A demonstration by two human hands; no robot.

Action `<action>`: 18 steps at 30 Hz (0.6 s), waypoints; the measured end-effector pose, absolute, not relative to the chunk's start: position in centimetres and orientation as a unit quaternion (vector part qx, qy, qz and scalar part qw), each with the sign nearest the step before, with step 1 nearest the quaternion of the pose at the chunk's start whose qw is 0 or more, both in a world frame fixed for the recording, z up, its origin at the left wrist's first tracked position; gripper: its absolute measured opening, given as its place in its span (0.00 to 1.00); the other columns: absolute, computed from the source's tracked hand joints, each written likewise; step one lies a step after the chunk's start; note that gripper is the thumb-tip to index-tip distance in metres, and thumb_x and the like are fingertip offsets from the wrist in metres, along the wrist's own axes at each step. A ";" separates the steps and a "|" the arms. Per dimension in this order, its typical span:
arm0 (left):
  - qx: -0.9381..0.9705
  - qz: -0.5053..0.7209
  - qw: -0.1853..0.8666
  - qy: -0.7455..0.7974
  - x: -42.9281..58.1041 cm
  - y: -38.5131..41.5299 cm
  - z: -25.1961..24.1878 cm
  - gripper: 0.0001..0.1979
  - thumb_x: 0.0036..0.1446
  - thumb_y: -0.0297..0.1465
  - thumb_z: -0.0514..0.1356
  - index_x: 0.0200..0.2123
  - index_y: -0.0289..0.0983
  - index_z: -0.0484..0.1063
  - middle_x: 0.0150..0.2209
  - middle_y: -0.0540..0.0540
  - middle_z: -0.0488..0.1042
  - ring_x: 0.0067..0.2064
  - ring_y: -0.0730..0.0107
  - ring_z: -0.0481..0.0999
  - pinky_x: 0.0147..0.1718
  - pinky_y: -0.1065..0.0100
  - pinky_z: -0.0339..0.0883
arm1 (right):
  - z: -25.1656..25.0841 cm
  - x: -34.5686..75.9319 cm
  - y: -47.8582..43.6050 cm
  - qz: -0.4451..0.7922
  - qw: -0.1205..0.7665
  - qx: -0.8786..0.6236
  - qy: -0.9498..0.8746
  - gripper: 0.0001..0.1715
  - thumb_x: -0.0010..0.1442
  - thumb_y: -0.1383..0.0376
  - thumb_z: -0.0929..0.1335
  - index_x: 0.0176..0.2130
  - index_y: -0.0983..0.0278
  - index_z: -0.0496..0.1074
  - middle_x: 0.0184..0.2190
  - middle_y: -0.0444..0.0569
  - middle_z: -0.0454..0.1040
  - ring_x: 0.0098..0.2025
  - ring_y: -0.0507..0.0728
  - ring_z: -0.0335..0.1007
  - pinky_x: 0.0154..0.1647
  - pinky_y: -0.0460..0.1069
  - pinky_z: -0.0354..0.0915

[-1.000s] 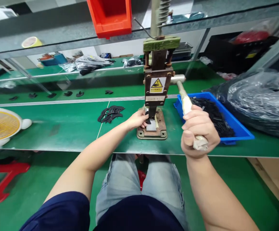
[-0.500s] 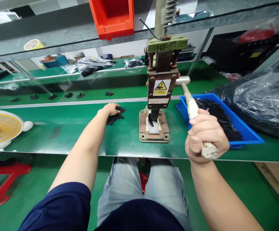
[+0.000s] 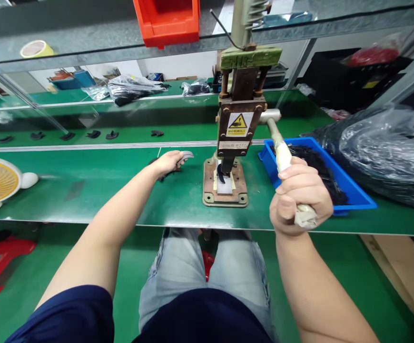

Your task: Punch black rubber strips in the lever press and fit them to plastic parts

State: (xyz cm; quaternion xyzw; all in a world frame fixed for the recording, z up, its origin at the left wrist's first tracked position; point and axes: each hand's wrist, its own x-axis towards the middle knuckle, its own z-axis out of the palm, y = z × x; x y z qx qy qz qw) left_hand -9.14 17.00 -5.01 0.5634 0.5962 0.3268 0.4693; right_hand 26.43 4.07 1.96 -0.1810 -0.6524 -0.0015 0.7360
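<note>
My right hand (image 3: 301, 197) is wrapped round the tape-covered lever (image 3: 281, 150) of a hand press (image 3: 237, 126). Under the press ram, a curved black piece (image 3: 221, 174) rests on the pale block of the base plate (image 3: 224, 200). To the left of the press, my left hand (image 3: 167, 162) pinches a small curved grey-black part (image 3: 186, 156) between thumb and fingers. Dark parts (image 3: 169, 175) lie on the green bench just beneath that hand, which partly hides them.
A blue bin (image 3: 362, 201) of black pieces stands right of the press, with a large plastic-wrapped bundle (image 3: 389, 152) beyond. Several black parts (image 3: 112, 135) line the far strip. A yellow fan (image 3: 0, 183) lies at left. An orange bin (image 3: 171, 40) sits on the shelf above.
My left hand has lifted a curved part from the dark parts on the bench and moved slightly right. My right hand stays on the lever. The view has shifted a little.
</note>
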 end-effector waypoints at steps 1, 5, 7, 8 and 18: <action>0.533 0.360 0.507 0.573 -7.7 15.9 -5.1 0.16 0.74 0.38 0.59 0.33 0.36 0.75 0.29 0.48 0.74 0.26 0.74 0.66 0.23 0.73 0.58 | 2.0 26.4 4.0 0.000 0.735 -0.182 -0.653 0.15 0.60 0.61 0.74 0.28 0.60 0.67 0.24 0.42 0.70 0.37 0.58 0.75 0.58 0.67 0.72; 0.439 0.418 0.611 0.509 -2.3 12.1 -4.9 0.12 0.70 0.35 0.68 0.36 0.36 0.71 0.35 0.46 0.80 0.29 0.77 0.75 0.26 0.76 0.68 | 2.0 26.4 4.0 -0.005 0.731 -0.183 -0.657 0.15 0.61 0.60 0.74 0.29 0.59 0.66 0.25 0.42 0.71 0.37 0.59 0.74 0.58 0.69 0.73; 0.386 0.425 0.656 0.489 0.1 10.9 -4.6 0.15 0.67 0.31 0.71 0.35 0.37 0.66 0.37 0.45 0.82 0.32 0.74 0.81 0.31 0.73 0.75 | 2.1 26.4 4.1 -0.007 0.734 -0.178 -0.656 0.15 0.60 0.60 0.74 0.29 0.59 0.66 0.24 0.42 0.70 0.36 0.59 0.74 0.58 0.70 0.73; 0.364 0.427 0.677 0.475 1.0 10.5 -4.5 0.16 0.66 0.29 0.71 0.35 0.37 0.65 0.38 0.45 0.82 0.33 0.71 0.83 0.34 0.71 0.78 | 2.1 26.4 4.1 -0.006 0.735 -0.176 -0.655 0.15 0.60 0.60 0.74 0.29 0.59 0.66 0.24 0.42 0.70 0.36 0.59 0.74 0.58 0.69 0.73; 0.370 0.434 0.647 0.507 1.7 10.6 -4.7 0.11 0.68 0.27 0.69 0.40 0.38 0.66 0.39 0.44 0.85 0.35 0.70 0.85 0.32 0.72 0.78 | 2.1 26.3 3.8 -0.004 0.729 -0.194 -0.657 0.15 0.60 0.59 0.74 0.28 0.58 0.66 0.24 0.40 0.70 0.36 0.58 0.75 0.59 0.70 0.75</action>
